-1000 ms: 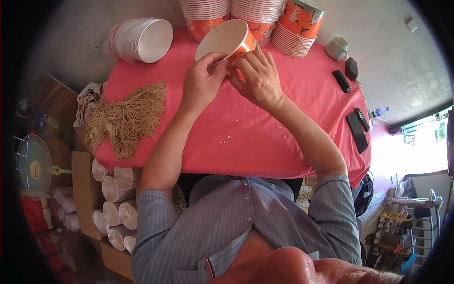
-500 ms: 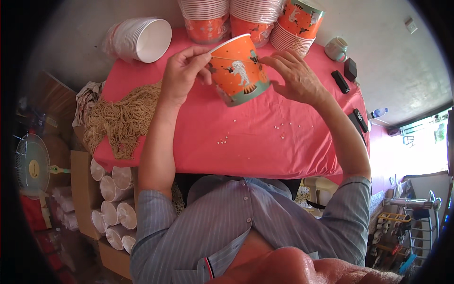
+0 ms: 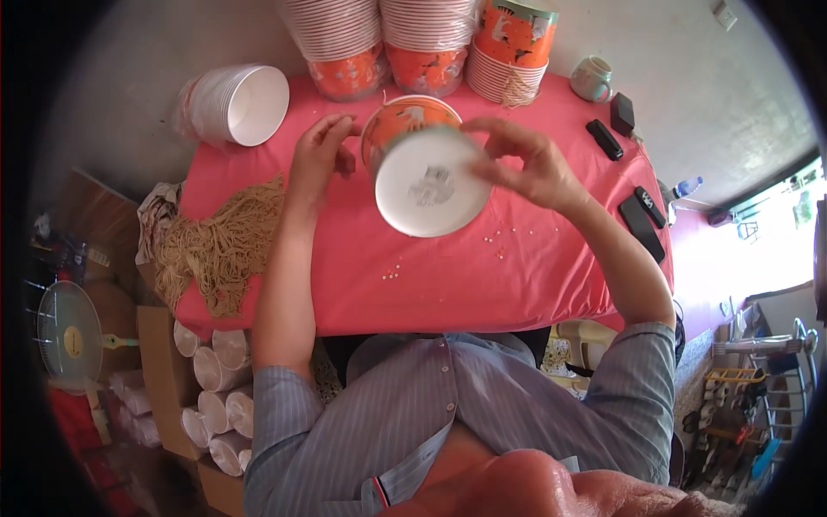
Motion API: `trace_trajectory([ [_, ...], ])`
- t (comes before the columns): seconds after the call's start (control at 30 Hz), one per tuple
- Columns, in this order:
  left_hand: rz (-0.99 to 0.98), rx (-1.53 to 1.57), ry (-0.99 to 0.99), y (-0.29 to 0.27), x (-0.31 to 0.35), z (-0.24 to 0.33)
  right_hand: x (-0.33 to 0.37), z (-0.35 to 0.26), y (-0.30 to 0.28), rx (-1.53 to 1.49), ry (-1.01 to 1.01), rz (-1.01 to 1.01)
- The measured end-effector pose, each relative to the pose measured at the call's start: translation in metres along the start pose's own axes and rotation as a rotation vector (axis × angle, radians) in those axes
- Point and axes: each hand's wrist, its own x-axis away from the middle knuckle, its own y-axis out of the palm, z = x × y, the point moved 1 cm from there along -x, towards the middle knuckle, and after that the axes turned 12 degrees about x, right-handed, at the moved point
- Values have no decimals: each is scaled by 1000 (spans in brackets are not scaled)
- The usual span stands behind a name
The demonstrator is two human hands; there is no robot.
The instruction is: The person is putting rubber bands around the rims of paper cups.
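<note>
Desk (image 3: 388, 303) in pink-red cloth, grey wall (image 3: 655, 56) behind, white wall plate (image 3: 724, 15) upper right. Blown-out daylight from window (image 3: 784, 246), far right. Speckled floor (image 3: 692, 364), metal rack (image 3: 782, 345) lower right. Left side dimmer: fan (image 3: 71, 336), brown panel (image 3: 96, 211) farther up.

Head-worn fisheye, close above, looking down over pink-covered table (image 3: 362, 297).

The orange bucket (image 3: 435, 191) hid its own inside; to its right, the right hand (image 3: 543, 172) had blurred fingertips; beyond it, wrapped stacks (image 3: 334, 34) ran off-picture
</note>
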Motion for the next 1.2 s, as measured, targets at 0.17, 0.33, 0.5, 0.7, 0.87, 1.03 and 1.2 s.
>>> trace_trajectory([
  [0.17, 76, -532, 316, -15, -9, -31, -31, 11, -65, -265, 143, 608],
  [0.33, 21, -805, 417, 7, -2, -28, -83, 68, -200, -679, -19, 588],
  [0.5, -24, -932, 451, 11, -4, -35, -132, 131, -267, -916, 86, 290],
  [0.7, -25, -977, 441, 2, 0, -33, -186, 140, -232, -435, 496, 810],
  [0.87, -34, -996, 473, 1, -1, -35, -196, 159, -230, -406, 531, 760],
  [1.03, -28, -1017, 453, 0, 0, -35, -194, 166, -218, -414, 531, 721],
  [1.2, -38, -1020, 450, 2, -2, -38, -195, 172, -208, -407, 536, 757],
])
